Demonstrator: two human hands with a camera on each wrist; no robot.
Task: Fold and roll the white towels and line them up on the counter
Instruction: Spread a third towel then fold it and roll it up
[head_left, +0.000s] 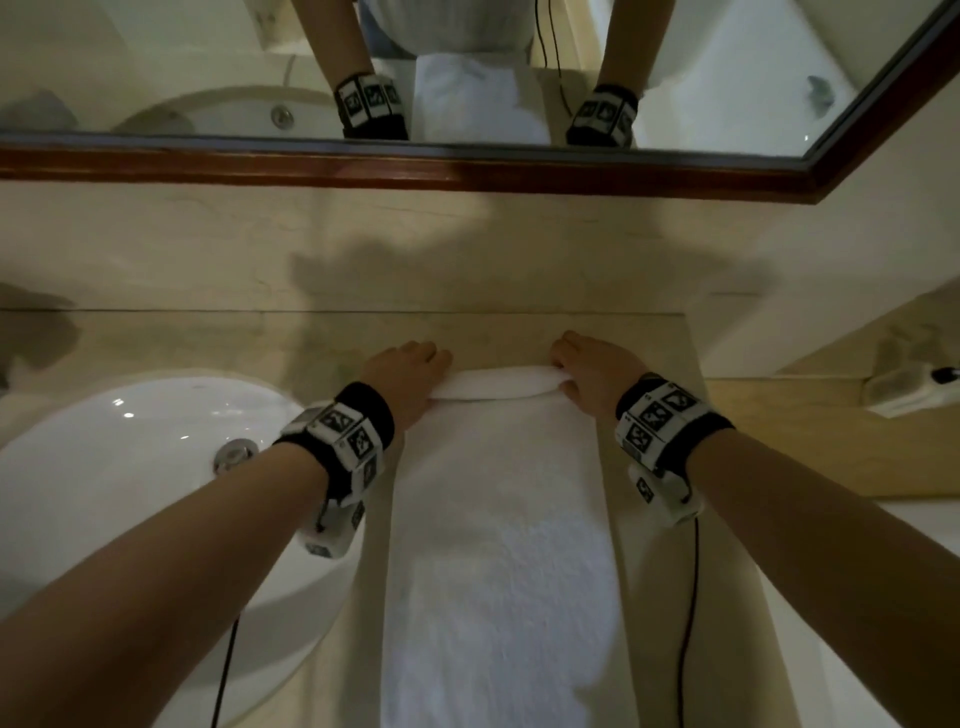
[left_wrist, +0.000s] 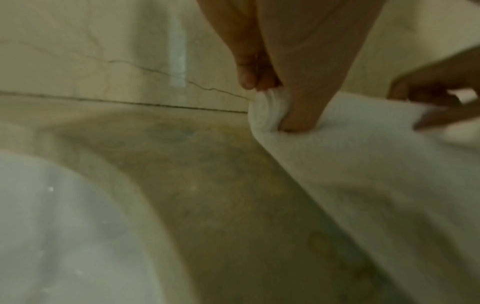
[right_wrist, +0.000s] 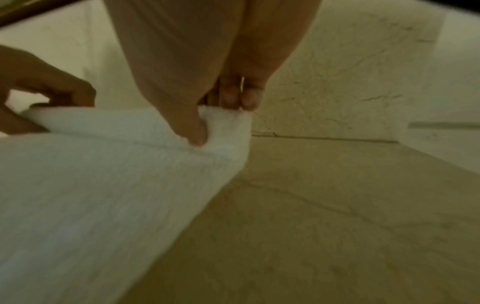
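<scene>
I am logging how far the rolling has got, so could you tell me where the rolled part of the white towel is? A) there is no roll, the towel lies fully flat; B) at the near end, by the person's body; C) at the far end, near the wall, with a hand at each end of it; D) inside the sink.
C: the roll lies at the white towel's far end, with the left hand and right hand gripping its ends.

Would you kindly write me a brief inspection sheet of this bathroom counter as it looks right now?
Surface: beige stone counter, bare beside the towel.
Job's things: one white towel, a long strip; far end rolled.
Clutter: small pale object on a side ledge, unclear.
Grippers: left hand and right hand each pinch a roll end.
Cables: black wrist-band cables hang down.
Surroundings: white sink on the left, framed mirror behind.
</scene>
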